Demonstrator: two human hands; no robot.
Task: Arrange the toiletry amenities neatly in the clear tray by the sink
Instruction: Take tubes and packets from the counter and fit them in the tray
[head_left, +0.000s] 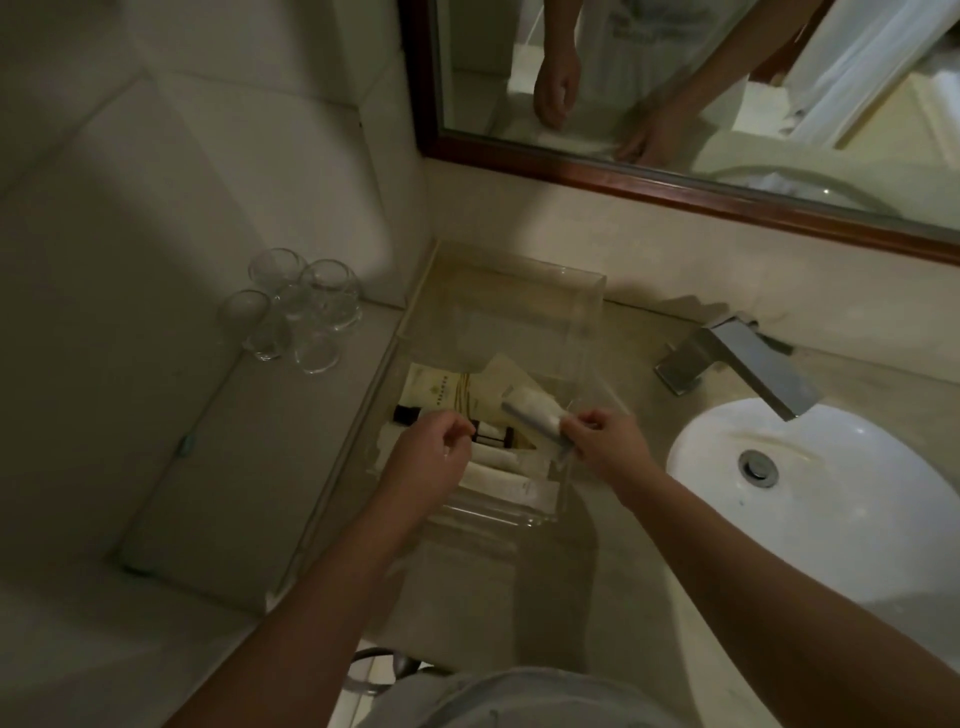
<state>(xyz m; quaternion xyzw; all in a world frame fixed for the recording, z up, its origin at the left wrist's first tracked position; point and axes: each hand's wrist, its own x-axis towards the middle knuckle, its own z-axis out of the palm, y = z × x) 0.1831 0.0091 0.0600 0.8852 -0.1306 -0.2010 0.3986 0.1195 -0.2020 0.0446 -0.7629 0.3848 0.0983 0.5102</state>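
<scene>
A clear plastic tray (582, 291) stands on the counter left of the sink. Inside its near half lie a cream sachet with print (447, 389), a small dark-capped bottle (493, 434) and white flat packets (514, 483). My right hand (608, 441) pinches a white wrapped amenity with a grey strip (530, 410) over the tray's right side. My left hand (431, 457) hovers over the tray's left part, fingers curled; whether it holds anything cannot be told. The far half of the tray holds nothing.
Several upturned clear glasses (296, 312) stand on a ledge to the left. A grey square faucet (737, 364) and white basin (810, 499) lie to the right. A wood-framed mirror (675, 182) hangs on the wall behind.
</scene>
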